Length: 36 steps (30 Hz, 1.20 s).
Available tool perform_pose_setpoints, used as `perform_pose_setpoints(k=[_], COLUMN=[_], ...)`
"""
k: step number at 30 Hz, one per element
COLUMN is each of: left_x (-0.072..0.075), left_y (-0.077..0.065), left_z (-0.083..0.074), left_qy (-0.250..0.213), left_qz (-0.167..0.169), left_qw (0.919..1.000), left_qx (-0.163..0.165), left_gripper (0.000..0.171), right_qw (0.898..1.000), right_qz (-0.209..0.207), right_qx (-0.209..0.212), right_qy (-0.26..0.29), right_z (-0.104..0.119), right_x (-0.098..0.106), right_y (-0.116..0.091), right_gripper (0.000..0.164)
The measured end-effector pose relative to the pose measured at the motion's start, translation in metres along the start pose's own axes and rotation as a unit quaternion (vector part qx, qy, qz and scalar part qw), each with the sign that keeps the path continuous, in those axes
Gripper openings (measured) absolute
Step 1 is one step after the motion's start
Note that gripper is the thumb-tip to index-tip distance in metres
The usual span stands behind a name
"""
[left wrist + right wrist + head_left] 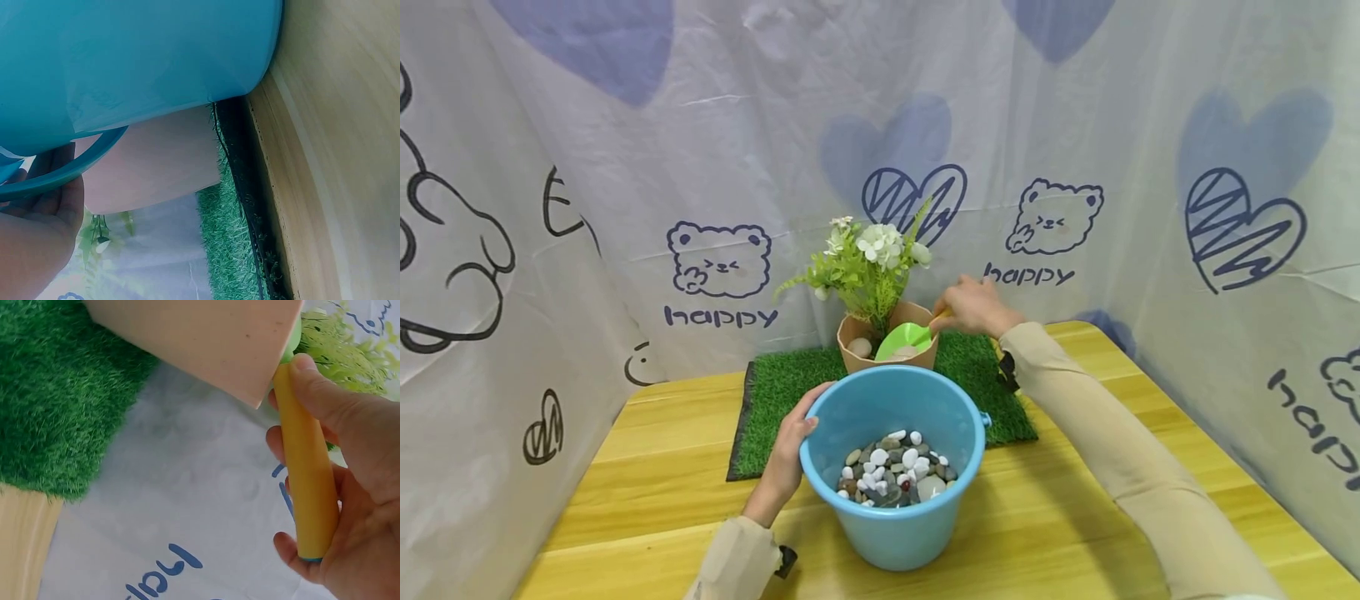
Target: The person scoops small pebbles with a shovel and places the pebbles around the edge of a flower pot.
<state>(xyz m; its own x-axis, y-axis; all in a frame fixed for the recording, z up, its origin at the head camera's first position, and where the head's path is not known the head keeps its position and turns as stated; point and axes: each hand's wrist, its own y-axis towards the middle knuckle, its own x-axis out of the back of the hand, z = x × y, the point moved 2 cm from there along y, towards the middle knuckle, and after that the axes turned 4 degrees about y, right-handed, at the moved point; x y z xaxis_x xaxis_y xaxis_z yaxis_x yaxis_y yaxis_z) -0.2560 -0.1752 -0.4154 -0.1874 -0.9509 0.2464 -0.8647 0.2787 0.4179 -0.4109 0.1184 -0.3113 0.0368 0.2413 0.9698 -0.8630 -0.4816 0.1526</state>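
In the head view my left hand (792,442) grips the rim of a light blue bucket (898,533) at its left side. Pebbles (895,471), white, grey and brown, cover the bucket's bottom. My right hand (976,305) holds a small shovel by its yellow handle (306,469), thumb laid along the top. The shovel's green blade (904,340) dips inside a tan faceted flowerpot (887,364) behind the bucket. White flowers (880,244) with green leaves stand in the pot, and stones (860,347) lie at their base.
The pot stands on a green artificial grass mat (790,392) with a black edge. Beneath is a wooden table (685,442). A white printed curtain (722,150) hangs close behind and along both sides.
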Motion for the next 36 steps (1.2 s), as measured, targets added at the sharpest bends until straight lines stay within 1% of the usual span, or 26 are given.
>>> perform_pose_setpoints(k=[5,8,11,15,18,21,24,31,36], left_x=[0.0,0.0,0.0,0.0,0.0,0.0,-0.001,-0.002,-0.002], left_y=[0.0,0.0,0.001,0.0,0.0,0.0,0.0,-0.001,-0.001], left_z=[0.0,0.0,0.0,0.001,0.001,0.002,0.002,0.003,0.003], left_qy=[-0.001,0.0,0.001,0.001,-0.001,-0.003,-0.005,-0.009,-0.009], left_qz=[0.0,0.002,0.002,0.002,0.001,-0.001,-0.002,-0.002,-0.005], left_qw=[1.0,1.0,1.0,1.0,1.0,1.0,1.0,0.9999,0.9999], left_qx=[0.0,-0.002,-0.002,-0.001,0.001,0.003,0.005,0.01,0.012], left_gripper=[0.056,0.056,0.056,0.056,0.056,0.056,0.055,0.056,0.056], right_qw=[0.999,0.998,0.996,0.989,0.982,0.975,0.971,0.971,0.966], right_qz=[-0.018,-0.028,-0.039,-0.069,-0.098,-0.128,-0.151,-0.176,-0.205], right_qx=[0.024,0.04,0.066,0.11,0.141,0.162,0.165,0.136,0.13], right_qy=[-0.036,-0.043,-0.047,-0.067,-0.078,-0.082,-0.084,-0.088,-0.094], right_z=[0.001,0.001,0.001,0.004,0.005,0.006,0.006,0.001,0.001], right_x=[-0.001,0.0,0.003,0.007,0.011,0.015,0.017,0.016,0.013], right_y=[0.0,-0.001,-0.002,-0.004,-0.005,-0.006,-0.007,-0.009,-0.009], right_gripper=[0.025,0.025,0.023,0.023,0.022,0.021,0.02,0.021,0.021])
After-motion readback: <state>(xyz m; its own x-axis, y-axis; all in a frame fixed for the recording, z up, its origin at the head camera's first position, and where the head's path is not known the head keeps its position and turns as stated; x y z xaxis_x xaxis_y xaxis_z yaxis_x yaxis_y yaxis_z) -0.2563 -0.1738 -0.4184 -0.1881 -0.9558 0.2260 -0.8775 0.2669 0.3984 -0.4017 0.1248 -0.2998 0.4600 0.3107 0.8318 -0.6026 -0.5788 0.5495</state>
